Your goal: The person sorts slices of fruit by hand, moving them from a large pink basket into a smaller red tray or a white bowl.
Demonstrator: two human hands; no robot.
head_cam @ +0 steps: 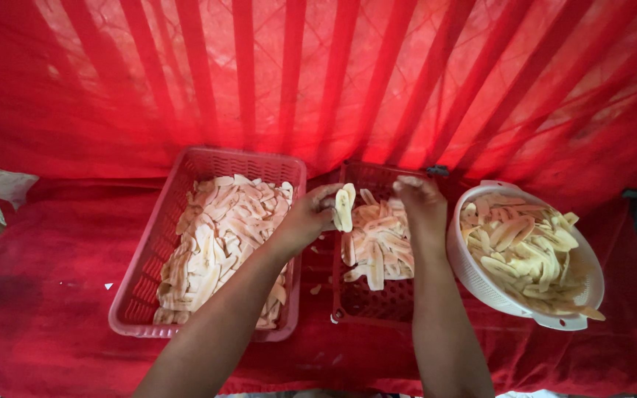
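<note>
A small stack of pale yellow, lengthwise banana slices (343, 208) stands upright in the person's left hand (305, 219), whose fingers are pinched around its lower end, just above the gap between two baskets. The right hand (422, 200) hovers over the dark red mesh plastic basket (352, 301), fingers curled together at the tips; whether they grip a slice cannot be told. That basket holds a partial layer of slices, with its near part still bare. To the left, the pink rectangular plastic basket (139, 293) is already filled nearly edge to edge. On the right, the white round plastic colander (473, 276) still carries a heaped pile of loose slices. All rests on red cloth (46, 295).
</note>
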